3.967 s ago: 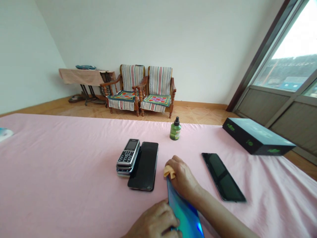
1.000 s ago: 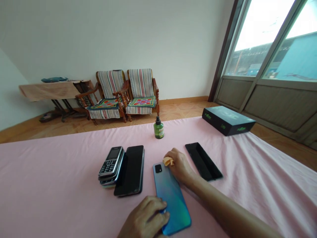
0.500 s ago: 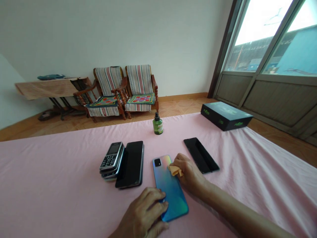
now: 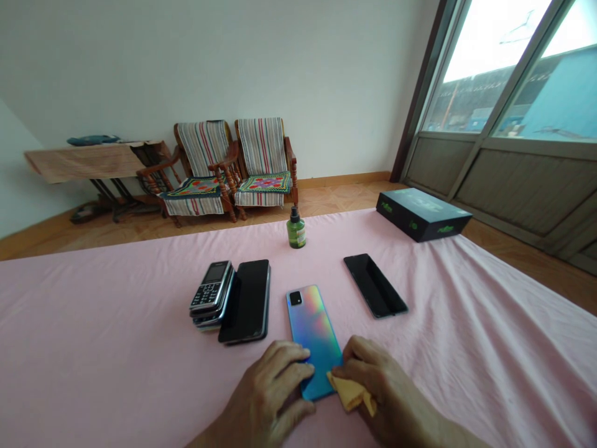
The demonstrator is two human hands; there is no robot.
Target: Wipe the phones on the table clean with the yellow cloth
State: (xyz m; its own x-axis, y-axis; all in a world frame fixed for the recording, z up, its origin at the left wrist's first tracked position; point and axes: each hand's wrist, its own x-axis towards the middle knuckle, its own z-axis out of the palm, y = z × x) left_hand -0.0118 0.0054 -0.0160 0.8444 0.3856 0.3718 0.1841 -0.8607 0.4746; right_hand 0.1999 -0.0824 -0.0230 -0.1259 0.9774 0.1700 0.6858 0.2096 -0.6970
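Observation:
A blue iridescent smartphone (image 4: 311,326) lies back up on the pink tablecloth (image 4: 116,348). My left hand (image 4: 275,392) rests on its near left corner, fingers curled against the edge. At the phone's near right edge, my right hand (image 4: 387,392) pinches a small folded yellow cloth (image 4: 349,392). A stack of keypad phones (image 4: 211,294) and a black smartphone (image 4: 247,300) lie to the left. Another black smartphone (image 4: 375,285) lies to the right.
A small green spray bottle (image 4: 295,229) stands further back. A black box (image 4: 423,213) sits at the far right edge of the table. Two wooden armchairs (image 4: 233,168) and a side table (image 4: 88,162) stand by the far wall. Windows run along the right.
My right hand has drawn the yellow cloth from the phone's camera end down its back to the near edge. My left hand has stayed on the near corner.

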